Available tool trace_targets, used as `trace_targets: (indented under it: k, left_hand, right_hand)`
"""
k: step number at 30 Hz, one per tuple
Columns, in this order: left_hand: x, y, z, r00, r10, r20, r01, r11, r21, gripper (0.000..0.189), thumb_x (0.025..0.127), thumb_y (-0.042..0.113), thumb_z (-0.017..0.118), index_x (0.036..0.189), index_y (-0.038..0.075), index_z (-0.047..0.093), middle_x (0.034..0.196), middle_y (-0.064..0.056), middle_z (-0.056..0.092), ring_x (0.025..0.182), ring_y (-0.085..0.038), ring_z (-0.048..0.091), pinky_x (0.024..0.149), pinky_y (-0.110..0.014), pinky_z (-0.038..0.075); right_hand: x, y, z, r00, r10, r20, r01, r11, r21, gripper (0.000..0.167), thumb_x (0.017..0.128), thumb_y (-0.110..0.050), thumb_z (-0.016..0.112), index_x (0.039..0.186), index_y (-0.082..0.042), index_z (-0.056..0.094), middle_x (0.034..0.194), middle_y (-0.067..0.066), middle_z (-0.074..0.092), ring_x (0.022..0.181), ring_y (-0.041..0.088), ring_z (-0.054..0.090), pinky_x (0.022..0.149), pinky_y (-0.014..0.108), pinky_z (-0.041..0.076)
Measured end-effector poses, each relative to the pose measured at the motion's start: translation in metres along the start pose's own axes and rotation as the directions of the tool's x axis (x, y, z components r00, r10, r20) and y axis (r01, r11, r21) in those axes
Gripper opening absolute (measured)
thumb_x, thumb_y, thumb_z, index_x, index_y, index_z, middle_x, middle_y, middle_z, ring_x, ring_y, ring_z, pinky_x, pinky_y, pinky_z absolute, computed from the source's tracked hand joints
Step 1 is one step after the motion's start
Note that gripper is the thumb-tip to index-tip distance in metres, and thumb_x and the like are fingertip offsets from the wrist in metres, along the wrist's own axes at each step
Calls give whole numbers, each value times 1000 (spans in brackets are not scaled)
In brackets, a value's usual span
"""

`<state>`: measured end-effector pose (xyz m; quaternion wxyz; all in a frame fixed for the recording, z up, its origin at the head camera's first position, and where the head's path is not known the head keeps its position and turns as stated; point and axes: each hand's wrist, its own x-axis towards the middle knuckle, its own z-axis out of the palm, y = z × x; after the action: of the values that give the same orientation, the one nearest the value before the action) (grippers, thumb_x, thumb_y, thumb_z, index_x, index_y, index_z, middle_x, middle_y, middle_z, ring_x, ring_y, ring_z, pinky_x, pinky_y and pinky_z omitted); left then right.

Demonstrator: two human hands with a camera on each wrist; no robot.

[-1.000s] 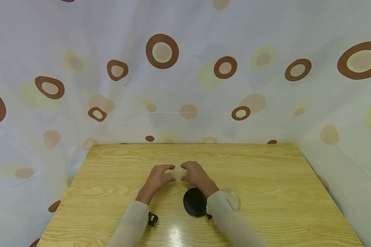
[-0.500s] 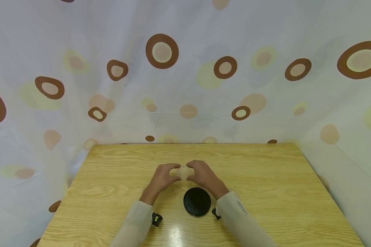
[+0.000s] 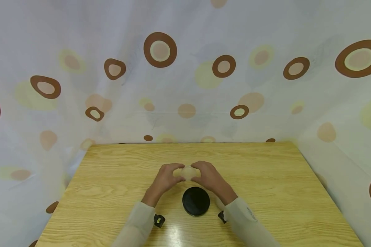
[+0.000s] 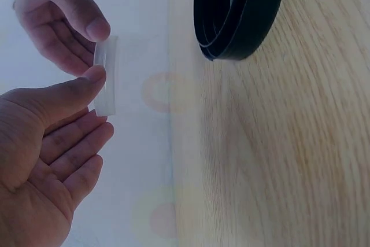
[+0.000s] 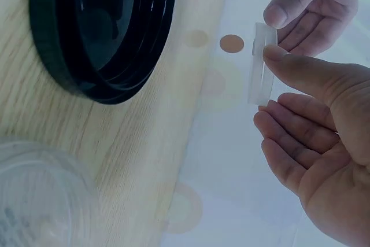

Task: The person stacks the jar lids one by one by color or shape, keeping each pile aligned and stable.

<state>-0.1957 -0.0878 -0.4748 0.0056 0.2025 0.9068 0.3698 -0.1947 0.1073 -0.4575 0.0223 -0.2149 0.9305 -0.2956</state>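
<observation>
Up above the table, my two hands hold a thin, translucent white round disc with a raised rim, seemingly a small inner lid (image 3: 188, 173). My left hand (image 3: 166, 177) pinches its left edge between thumb and fingers, while my right hand (image 3: 210, 176) grips the right edge likewise. Seen edge-on in the left wrist view, the inner lid (image 4: 107, 88) has a thumb on its near face. Nearer to me on the wood lies a black round lid (image 3: 196, 201), its hollow side showing in the right wrist view.
A clear round plastic jar (image 5: 40, 201) stands right of the black lid, mostly hidden by my right forearm in the head view. Black strap mounts (image 3: 159, 220) sit by my wrists. The wooden table (image 3: 266, 178) meets a spotted cloth (image 3: 188, 85) at its back and sides.
Both hands have moved slightly right together with the translucent inner lid. My right sleeve has come off the black lid, now fully visible, and covers more of the clear jar.
</observation>
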Motion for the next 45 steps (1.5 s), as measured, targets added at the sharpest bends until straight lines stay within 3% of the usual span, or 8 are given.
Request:
trace_targets:
  k: [12, 22, 28, 35, 45]
  left_hand:
    - [3, 14, 10, 1000, 28, 5, -28, 1000, 8, 45, 79, 19, 77, 121, 6, 65, 123, -10, 65, 116, -28, 60, 96, -44, 51]
    - [5, 26, 20, 998, 67, 5, -67, 998, -13, 44, 79, 17, 77, 120, 6, 65, 121, -10, 66, 114, -26, 62, 95, -41, 52]
    - [6, 31, 26, 994, 110, 16, -110, 994, 4, 44, 78, 17, 77, 119, 5, 65, 120, -10, 66, 112, -25, 63, 94, -38, 53]
    - [7, 34, 37, 993, 109, 41, -109, 994, 12, 43, 81, 18, 76, 121, 7, 65, 122, -7, 66, 113, -23, 62, 95, -37, 52]
    - [9, 40, 50, 986, 157, 49, -159, 985, 62, 42, 80, 20, 76, 119, 6, 66, 120, -7, 67, 111, -21, 63, 93, -33, 53]
  right_hand:
    - [-17, 6, -10, 998, 48, -42, -46, 998, 47, 44, 79, -11, 77, 119, 0, 63, 121, 14, 63, 114, 30, 59, 95, 46, 50]
    - [-32, 16, -17, 997, 17, -77, -12, 998, 62, 45, 78, -10, 77, 119, 1, 63, 119, 15, 64, 111, 31, 61, 91, 46, 52]
    - [-38, 22, -20, 998, 25, -63, -22, 999, 48, 47, 79, -11, 76, 121, 2, 61, 122, 16, 63, 113, 33, 59, 92, 47, 51]
    - [-47, 28, -21, 997, 24, -76, -24, 1000, 13, 45, 78, -10, 77, 119, 3, 62, 119, 17, 64, 110, 34, 60, 90, 47, 52]
    - [-59, 39, -21, 996, 24, -85, -26, 1000, -13, 46, 77, -11, 78, 118, 3, 63, 118, 17, 65, 108, 34, 61, 88, 47, 53]
